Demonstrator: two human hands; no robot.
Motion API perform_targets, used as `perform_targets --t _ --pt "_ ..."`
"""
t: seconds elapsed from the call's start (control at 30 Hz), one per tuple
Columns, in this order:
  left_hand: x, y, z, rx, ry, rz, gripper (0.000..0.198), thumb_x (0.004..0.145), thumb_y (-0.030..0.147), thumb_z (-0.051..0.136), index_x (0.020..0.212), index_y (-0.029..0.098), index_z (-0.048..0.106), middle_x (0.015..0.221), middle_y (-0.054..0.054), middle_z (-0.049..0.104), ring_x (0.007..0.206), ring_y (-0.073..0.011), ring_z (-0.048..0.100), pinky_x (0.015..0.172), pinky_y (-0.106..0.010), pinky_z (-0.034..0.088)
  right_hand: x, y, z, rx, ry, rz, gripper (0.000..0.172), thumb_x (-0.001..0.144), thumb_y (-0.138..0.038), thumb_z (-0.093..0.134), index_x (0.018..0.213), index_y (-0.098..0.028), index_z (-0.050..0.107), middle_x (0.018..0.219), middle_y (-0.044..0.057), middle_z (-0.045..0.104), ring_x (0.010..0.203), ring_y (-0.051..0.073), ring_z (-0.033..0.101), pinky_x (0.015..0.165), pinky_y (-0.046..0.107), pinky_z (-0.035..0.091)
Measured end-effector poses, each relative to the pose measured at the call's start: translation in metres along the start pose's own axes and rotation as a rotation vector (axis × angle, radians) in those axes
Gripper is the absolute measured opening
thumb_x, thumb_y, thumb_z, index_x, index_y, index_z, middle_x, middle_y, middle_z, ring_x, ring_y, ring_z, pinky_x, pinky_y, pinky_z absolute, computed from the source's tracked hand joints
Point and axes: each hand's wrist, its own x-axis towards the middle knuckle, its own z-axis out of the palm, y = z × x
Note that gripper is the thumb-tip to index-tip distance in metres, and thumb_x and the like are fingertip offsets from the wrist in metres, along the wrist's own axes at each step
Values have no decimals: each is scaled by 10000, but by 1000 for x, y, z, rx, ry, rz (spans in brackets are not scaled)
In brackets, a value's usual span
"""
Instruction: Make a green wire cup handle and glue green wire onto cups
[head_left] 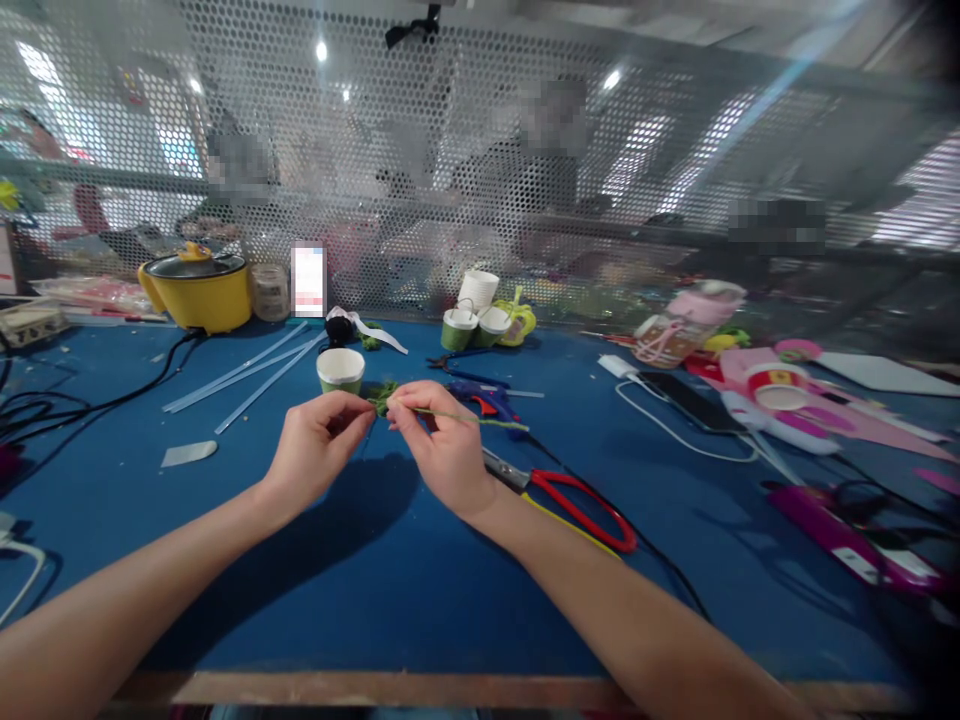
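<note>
Both my hands meet above the blue table (375, 560), just in front of a green paper cup (340, 370). My left hand (319, 445) pinches one end of a thin green fuzzy wire (450, 415). My right hand (442, 445) pinches the same wire beside a small green tuft (384, 395); the wire's free end trails off to the right. Fingers of both hands are closed in a pinch.
Red-handled scissors (577, 500) lie right of my right hand, a blue glue gun (487, 395) behind it. Clear glue sticks (247, 375), a yellow pot (196, 290), stacked cups (474, 315), a phone with cable (686, 400), pink craft pieces (780, 400). People sit behind a mesh screen (450, 150).
</note>
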Motion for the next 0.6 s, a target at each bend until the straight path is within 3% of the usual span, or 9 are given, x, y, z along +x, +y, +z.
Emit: perform_targets --t 0.13,0.27,0.43,0.6 --pt "-1 -3 0 77 40 79 143 725 246 551 741 131 634 643 -32 616 519 -95 487 488 -204 373 5 -3 1 276 18 364 113 750 -249 580 713 -164 515 639 -3 603 511 93 582 518 238 494" --pt "1 -5 4 -95 41 -54 149 707 279 581 694 137 625 582 -6 583 498 -81 450 463 -194 346 11 -3 1 612 23 613 174 683 -249 640 673 -160 491 575 -25 611 498 78 569 483 204 466" --pt "7 -8 0 -299 -97 -159 150 680 297 616 679 147 615 556 24 546 469 -57 398 435 -182 297 16 -3 -3 820 -94 745 225 631 -242 677 655 -157 470 532 -40 604 464 56 534 447 171 427" --pt "15 -7 -14 -224 -257 -20 123 684 265 610 684 142 620 649 -12 583 597 -104 497 554 -222 387 21 -1 -12 787 -313 789 251 616 -250 691 655 -158 461 518 -37 603 434 61 530 412 168 405"
